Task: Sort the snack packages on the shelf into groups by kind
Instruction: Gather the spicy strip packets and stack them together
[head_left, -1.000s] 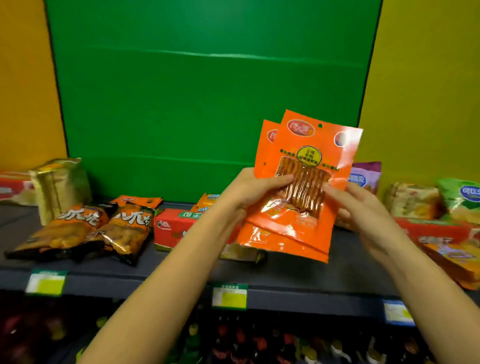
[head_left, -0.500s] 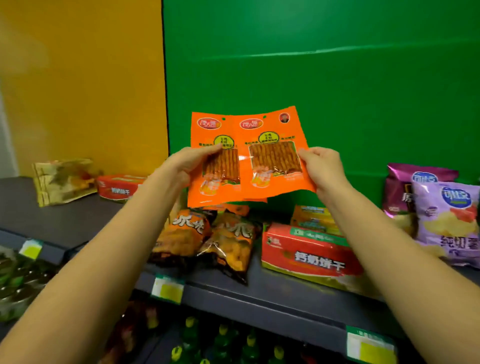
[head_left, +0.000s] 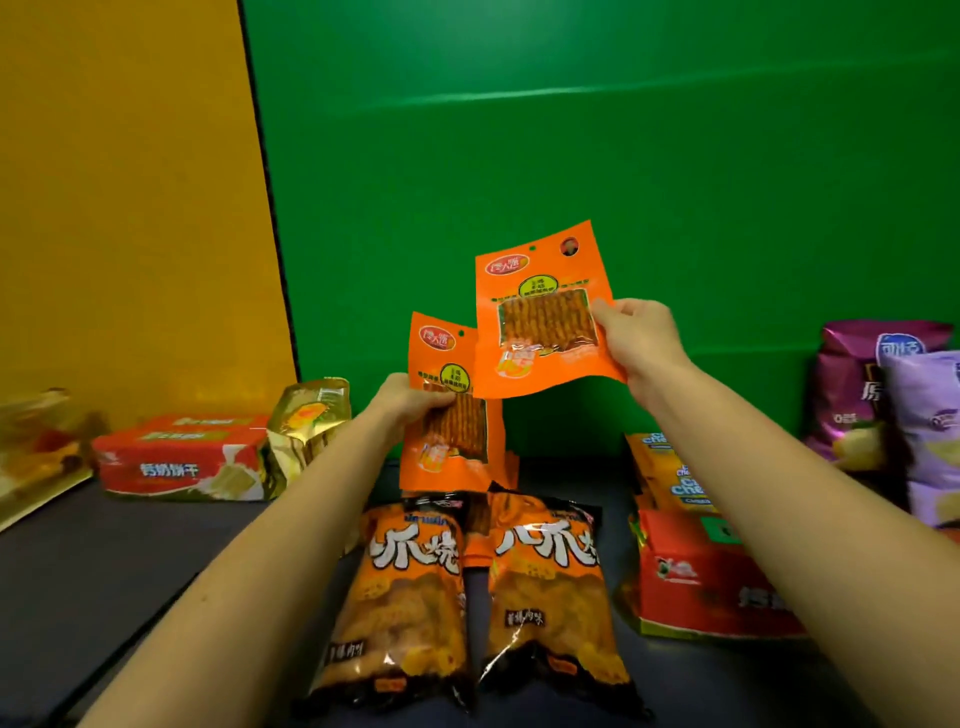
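My left hand (head_left: 410, 402) grips a flat orange snack packet (head_left: 449, 447), its lower edge standing upright on the dark shelf (head_left: 130, 561) against the green back wall. A second identical orange packet (head_left: 540, 312) is pinched at its right edge by my right hand (head_left: 636, 338), raised above and right of the first. Just in front lie two orange-and-black puffed snack bags (head_left: 410, 597), (head_left: 550, 587) side by side. More orange packaging shows between and behind those bags.
A red biscuit box (head_left: 176, 460) and a gold foil bag (head_left: 306, 423) lie at left. At right are another red box (head_left: 696, 577), a yellow cheese-cracker pack (head_left: 670, 470) and purple chip bags (head_left: 862, 389), (head_left: 930, 431). A further gold bag (head_left: 36, 441) is far left.
The two orange packets, held overlapping side by side in the air, have separated. My left hand lowered its packet to the shelf behind the puffed bags; my right one stays raised.
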